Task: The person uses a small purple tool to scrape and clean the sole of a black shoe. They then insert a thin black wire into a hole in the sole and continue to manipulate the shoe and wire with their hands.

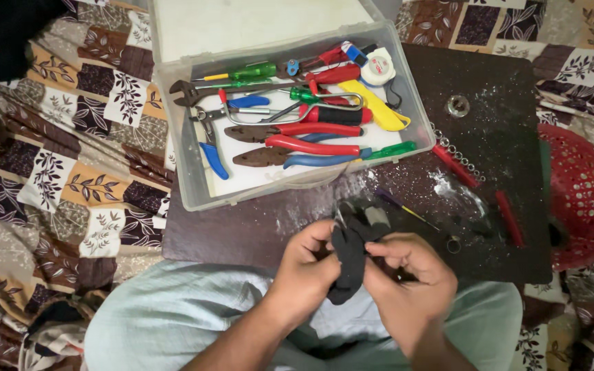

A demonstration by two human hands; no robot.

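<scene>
Setting: patchwork bedspread (56, 172) in brown, cream and orange leaf squares lies under everything, running out to the left of the hands and showing again at the top right corner.
Board: dark board (242, 230) rests on the bedspread just beyond the hands; its near edge runs along the person's lap, and a bare strip stays free to the left of the hands, between the box and that edge.
Box: one clear plastic box (190, 172) stands up and to the left of the hands, its lid tipped back, its near wall close to the fingertips.
Tools: inside lie two red-handled pliers (297, 137), one blue-handled cutter (211, 154), one wrench (187, 91), green-handled screwdrivers (256, 71) and one white tape measure (378, 67); the rest overlap too much to count.
Left hand: left hand (307, 264) is curled, thumb and fingers pinching the black cloth (348, 257).
Cloth: one piece, held between both hands over the lap, at the board's near edge.
Right hand: right hand (410, 275) is curled too, fingertips gripping the cloth's right side.
Loose bits: right of the hands, two red sticks (510, 218), one chain (452, 148), one metal ring (458, 105).
Basket: one red basket (586, 199) at the far right edge, just beside the board.
</scene>
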